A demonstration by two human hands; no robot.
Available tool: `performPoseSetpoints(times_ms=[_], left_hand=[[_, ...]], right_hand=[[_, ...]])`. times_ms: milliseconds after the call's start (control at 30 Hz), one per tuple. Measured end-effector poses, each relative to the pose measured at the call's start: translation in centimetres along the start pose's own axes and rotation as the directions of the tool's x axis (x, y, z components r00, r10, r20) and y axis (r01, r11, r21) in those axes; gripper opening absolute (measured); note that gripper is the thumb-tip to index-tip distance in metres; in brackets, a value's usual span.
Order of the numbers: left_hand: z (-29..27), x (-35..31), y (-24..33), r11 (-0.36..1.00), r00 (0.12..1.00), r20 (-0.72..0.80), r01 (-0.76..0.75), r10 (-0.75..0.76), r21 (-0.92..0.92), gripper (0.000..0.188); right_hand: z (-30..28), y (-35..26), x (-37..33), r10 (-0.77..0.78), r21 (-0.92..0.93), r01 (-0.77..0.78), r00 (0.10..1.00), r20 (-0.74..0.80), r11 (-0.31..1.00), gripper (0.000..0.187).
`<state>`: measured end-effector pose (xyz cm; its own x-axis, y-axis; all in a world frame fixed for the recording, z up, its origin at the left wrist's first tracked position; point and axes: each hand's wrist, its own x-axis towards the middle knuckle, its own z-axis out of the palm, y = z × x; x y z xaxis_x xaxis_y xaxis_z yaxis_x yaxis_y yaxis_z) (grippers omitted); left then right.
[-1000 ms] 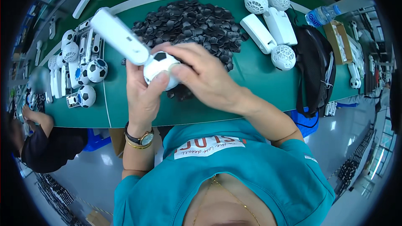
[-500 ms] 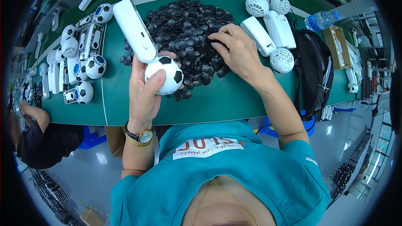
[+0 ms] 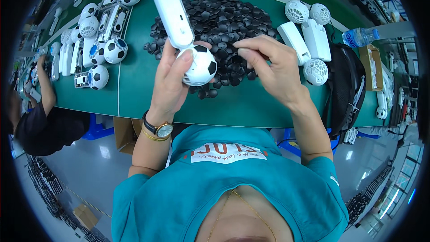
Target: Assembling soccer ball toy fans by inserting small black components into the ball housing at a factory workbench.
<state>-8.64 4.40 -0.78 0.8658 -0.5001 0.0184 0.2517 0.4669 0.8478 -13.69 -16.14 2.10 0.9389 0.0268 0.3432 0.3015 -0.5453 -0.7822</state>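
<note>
My left hand (image 3: pixel 172 69) grips a white handle-shaped device (image 3: pixel 173 13) by its soccer-ball head (image 3: pixel 201 66), thumb across the ball. The handle points up and away. Black pentagon patches show on the ball, along with a bare white, recessed area near my thumb. Behind it lies a big heap of black pentagon pieces (image 3: pixel 228 18). At the heap's right side, my right hand (image 3: pixel 277 65) is closed in a pinch, thumb and forefinger nearly together. Whatever is between those fingertips cannot be told from the dark heap behind.
White devices with lattice ball heads (image 3: pixel 316 71) lie to the right, beside a black bag (image 3: pixel 347 89), a water bottle (image 3: pixel 360 37) and a cardboard box (image 3: pixel 371 67). More ball-headed devices (image 3: pixel 98 77) crowd the left. Another person (image 3: pixel 42 121) sits at far left.
My right hand has drawn its fingers into a tighter pinch. The ball in my left hand has turned, exposing a bare white area. The whole view has shifted.
</note>
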Motion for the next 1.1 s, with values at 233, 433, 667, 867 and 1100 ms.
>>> performPoseSetpoints(times_ms=[233, 433, 667, 867, 1100], left_hand=[[0.1, -0.2, -0.6, 0.99, 0.998, -0.002, -0.064, 0.065, 0.123, 0.049], [0.1, -0.6, -1.3, 0.941, 0.984, 0.028, -0.175, 0.174, 0.291, 0.048], [0.2, -1.0, -1.1, 0.909, 0.977, 0.025, -0.207, 0.213, 0.361, 0.047], [-0.1, -1.1, -1.5, 0.879, 0.962, 0.015, -0.256, 0.273, 0.402, 0.047], [-0.1, -1.8, -1.6, 0.893, 0.972, 0.043, -0.228, 0.229, 0.388, 0.065]], right_hand=[[0.6, -3.6, 0.2, -0.064, 0.143, 0.049, 0.992, 0.104, 0.989, 0.017], [2.3, -2.6, -0.2, 0.031, 0.227, -0.064, 0.989, 0.148, 0.972, 0.017], [3.3, -2.8, 0.1, -0.094, 0.192, 0.078, 0.992, 0.079, 0.978, 0.013], [3.5, -2.7, 0.4, -0.052, 0.162, 0.035, 0.994, 0.101, 0.986, 0.011], [3.6, -2.4, 0.0, 0.031, 0.149, -0.05, 0.992, 0.125, 0.988, 0.013]])
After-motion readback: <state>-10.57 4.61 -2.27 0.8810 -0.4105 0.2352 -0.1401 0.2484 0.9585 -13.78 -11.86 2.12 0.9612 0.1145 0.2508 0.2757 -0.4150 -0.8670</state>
